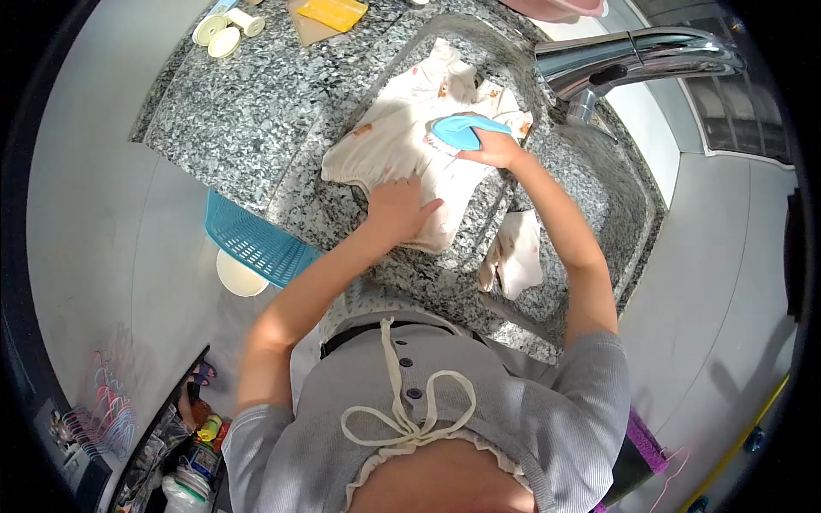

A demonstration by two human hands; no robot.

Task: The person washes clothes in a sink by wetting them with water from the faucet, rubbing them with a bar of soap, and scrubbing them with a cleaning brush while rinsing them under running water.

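Note:
A white garment with small printed figures (385,145) lies spread out over the speckled stone sink's washboard area. My right hand (494,150) is wrapped round a blue scrubbing brush (457,131), its pale bristles down against the cloth. My left hand (400,208) rests on the lower part of the garment, fingers stretched out and thumb apart. A smaller piece of white printed cloth (520,252) hangs over the sink's inner ledge, below my right forearm.
A chrome faucet (633,60) reaches over the sink's far right. A pink basin (560,8) stands behind it. On the counter (231,128) sit white lidded pieces (224,41) and a yellow packet (335,13). A blue basket (252,239) is below the counter edge.

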